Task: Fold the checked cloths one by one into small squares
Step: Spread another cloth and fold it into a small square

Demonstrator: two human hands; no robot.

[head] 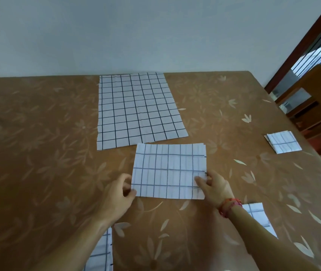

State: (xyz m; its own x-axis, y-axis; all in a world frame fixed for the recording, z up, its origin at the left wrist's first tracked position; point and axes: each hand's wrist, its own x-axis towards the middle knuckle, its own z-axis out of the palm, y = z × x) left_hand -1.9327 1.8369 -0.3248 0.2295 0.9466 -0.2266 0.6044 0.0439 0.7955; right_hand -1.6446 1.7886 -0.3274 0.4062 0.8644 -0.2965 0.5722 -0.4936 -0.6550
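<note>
both left hand (pixel 118 195) and right hand (pixel 216 188) pinch the folded cloth (pixel 167 172)

The right hand (pixel 212 184) covers the near right corner of the folded cloth (pixel 167 171) where it pinches it. The left hand (pixel 120 194), pinching that cloth's left edge, curls so that its fingertips are hidden. The near left cloth (pixel 102 253) is half covered by the left forearm and cut off by the bottom edge. The near right cloth (pixel 257 214) shows only in part behind the right forearm. The surface (pixel 38 153) runs out of view left, right and below, and the wooden chair (pixel 310 102) is cut by the right edge.
</note>
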